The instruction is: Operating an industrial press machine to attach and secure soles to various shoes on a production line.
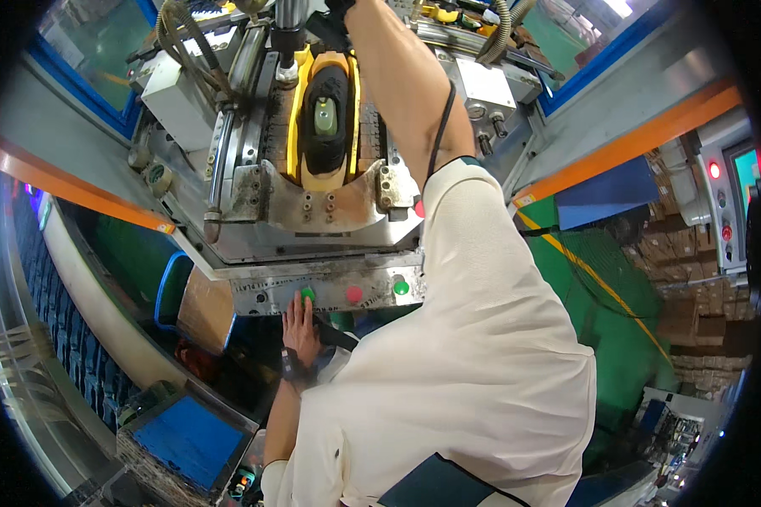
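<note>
My left hand (300,328) is at the machine's front control panel (334,285), fingers stretched out. Its fingertips touch or nearly touch a green push button (307,294). My right arm reaches up over the machine to the top edge of the view. At its end, my right hand (340,8) looks dark, perhaps gloved, and is largely cut off; its fingers cannot be made out. A black piece (325,32) lies beside it. Below, a black shoe-shaped part (325,148) with a green centre (325,117) sits between yellow side pads (295,127) in the machine.
A red button (354,294) and another green button (401,287) are on the panel. A vertical metal cylinder (288,38) stands left of my right hand. Orange-edged frame bars flank the machine. A wooden-seated chair (205,308) is at left, and a control screen (746,182) at far right.
</note>
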### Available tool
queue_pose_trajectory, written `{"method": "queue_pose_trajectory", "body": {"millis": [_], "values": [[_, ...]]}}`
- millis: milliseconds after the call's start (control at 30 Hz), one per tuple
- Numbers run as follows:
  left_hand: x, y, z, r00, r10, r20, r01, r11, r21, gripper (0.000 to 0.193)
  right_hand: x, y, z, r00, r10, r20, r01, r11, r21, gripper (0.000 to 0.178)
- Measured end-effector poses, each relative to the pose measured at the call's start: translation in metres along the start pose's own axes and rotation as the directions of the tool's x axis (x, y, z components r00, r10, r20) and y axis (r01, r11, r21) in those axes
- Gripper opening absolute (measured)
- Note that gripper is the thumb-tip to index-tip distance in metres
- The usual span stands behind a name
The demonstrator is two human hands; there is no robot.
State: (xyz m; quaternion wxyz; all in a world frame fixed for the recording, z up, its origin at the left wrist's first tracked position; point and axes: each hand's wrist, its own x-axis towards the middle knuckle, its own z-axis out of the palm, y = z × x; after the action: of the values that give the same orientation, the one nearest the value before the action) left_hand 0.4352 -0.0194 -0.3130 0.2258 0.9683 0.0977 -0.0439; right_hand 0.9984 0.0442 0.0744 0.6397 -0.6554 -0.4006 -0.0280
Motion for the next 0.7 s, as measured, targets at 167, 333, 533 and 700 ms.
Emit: {"method": "queue_pose_trajectory", "body": {"millis": [167, 333, 533, 700], "values": [[0.003, -0.002, 0.001, 0.999, 0.015, -0.043, -0.012, 0.998, 0.054, 0.081, -0.015, -0.013, -0.007, 0.998, -0.034, 0.043, 0.034, 0.999, -0.018, 0.054], [-0.003, -0.007, 0.007, 0.997, 0.057, -0.048, -0.054, 0.996, 0.069, 0.097, -0.048, -0.035, -0.009, 0.993, -0.119, -0.018, 0.119, 0.993, 0.002, 0.042], [-0.009, -0.005, 0.006, 0.995, 0.073, -0.062, -0.076, 0.995, -0.058, 0.092, -0.077, -0.069, -0.018, 0.995, -0.026, -0.092, 0.029, 0.999, 0.029, 0.032], [-0.013, 0.007, -0.012, 0.985, -0.032, -0.169, -0.010, 0.969, -0.245, 0.090, -0.085, -0.077, -0.022, 0.991, -0.049, -0.121, 0.036, 0.994, -0.107, 0.040]]}}
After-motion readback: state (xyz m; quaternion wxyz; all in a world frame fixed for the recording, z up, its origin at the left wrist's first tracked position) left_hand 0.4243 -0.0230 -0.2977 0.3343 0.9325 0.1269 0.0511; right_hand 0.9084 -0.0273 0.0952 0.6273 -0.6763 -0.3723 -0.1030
